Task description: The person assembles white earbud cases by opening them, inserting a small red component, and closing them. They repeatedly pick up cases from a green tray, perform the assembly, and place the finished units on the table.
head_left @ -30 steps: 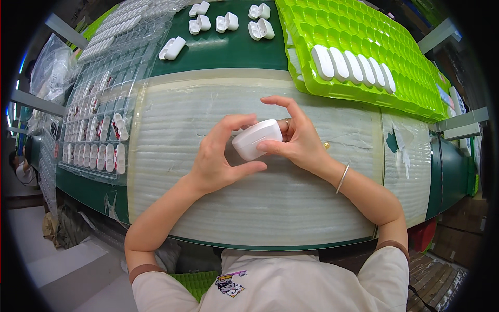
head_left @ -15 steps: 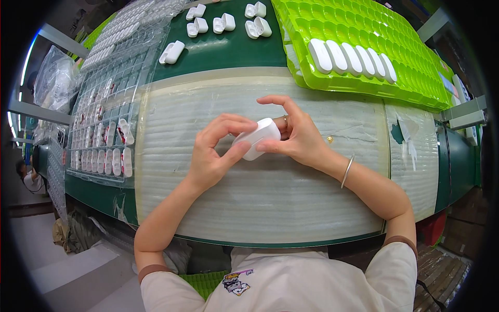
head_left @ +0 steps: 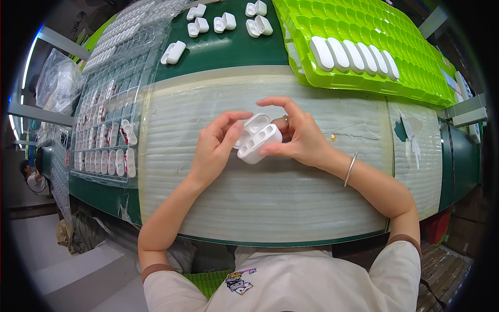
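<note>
Pale sheeting (head_left: 291,208) covers the table (head_left: 223,52) beneath the grip, with a lime tray (head_left: 358,26) beyond it to the right and a clear tray (head_left: 126,73) off to its left. Between thumb and fingers the right hand (head_left: 301,134) grasps the case (head_left: 257,139), which lies just left of that palm, lid (head_left: 258,122) tipped open. The left hand (head_left: 212,144) has its fingertips at the lid's left edge; whether they pinch it, I cannot tell.

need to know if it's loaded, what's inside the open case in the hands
Pale hollows show inside the case, beside its open lid. Their bottoms are hidden, so anything deep down can't be seen.
</note>
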`<action>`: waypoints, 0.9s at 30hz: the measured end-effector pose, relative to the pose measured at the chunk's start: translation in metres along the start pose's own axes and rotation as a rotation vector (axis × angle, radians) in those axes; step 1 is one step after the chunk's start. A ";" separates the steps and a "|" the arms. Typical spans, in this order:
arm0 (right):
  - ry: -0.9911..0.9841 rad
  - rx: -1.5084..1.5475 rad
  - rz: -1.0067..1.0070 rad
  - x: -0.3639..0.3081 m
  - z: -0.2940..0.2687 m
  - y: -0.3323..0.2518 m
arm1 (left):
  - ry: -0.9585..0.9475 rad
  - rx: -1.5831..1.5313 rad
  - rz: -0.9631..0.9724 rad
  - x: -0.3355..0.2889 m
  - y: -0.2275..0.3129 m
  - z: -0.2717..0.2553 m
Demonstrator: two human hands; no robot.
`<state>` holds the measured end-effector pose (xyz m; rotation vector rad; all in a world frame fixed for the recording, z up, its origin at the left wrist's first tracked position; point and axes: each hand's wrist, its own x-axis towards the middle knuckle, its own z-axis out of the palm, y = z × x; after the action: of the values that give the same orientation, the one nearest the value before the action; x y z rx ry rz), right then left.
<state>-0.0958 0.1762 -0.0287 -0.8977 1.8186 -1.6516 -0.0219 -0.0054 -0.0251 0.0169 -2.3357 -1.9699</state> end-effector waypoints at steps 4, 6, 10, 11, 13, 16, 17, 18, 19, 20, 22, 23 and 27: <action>-0.004 0.037 0.005 -0.001 -0.003 -0.001 | -0.075 -0.014 -0.075 0.003 -0.005 -0.005; 0.006 0.053 0.000 0.000 -0.002 0.000 | -0.082 -0.053 -0.043 0.001 -0.006 -0.007; 0.030 0.058 0.016 0.001 -0.001 0.000 | -0.094 -0.084 0.017 0.000 0.000 -0.004; 0.032 0.059 0.027 0.001 -0.002 0.000 | -0.092 -0.077 0.027 0.000 -0.001 -0.003; 0.033 0.062 0.049 0.001 -0.003 -0.001 | -0.084 -0.064 0.045 0.000 -0.001 -0.003; 0.033 0.043 0.047 0.001 -0.004 -0.003 | -0.066 -0.096 0.067 -0.003 0.000 0.001; 0.034 0.049 0.045 0.001 -0.004 -0.002 | -0.072 -0.034 0.112 -0.002 -0.001 0.000; 0.036 0.056 0.043 0.001 -0.003 -0.002 | -0.078 0.028 0.158 -0.002 -0.005 -0.002; 0.037 0.062 0.041 0.001 -0.004 -0.001 | -0.085 0.089 0.203 -0.001 -0.007 -0.004; 0.036 0.073 0.051 0.001 -0.004 -0.001 | -0.075 0.140 0.255 0.000 -0.007 -0.003; 0.032 0.095 0.071 0.001 -0.005 -0.002 | -0.054 0.243 0.359 0.000 -0.005 0.000; 0.032 0.093 0.074 0.001 -0.005 -0.002 | -0.066 0.215 0.328 -0.001 -0.006 -0.001; 0.009 0.133 0.077 0.000 -0.005 -0.003 | -0.072 -0.079 0.066 -0.001 0.000 -0.001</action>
<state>-0.0994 0.1793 -0.0251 -0.7548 1.7054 -1.7082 -0.0208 -0.0059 -0.0249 -0.1366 -2.2677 -2.0619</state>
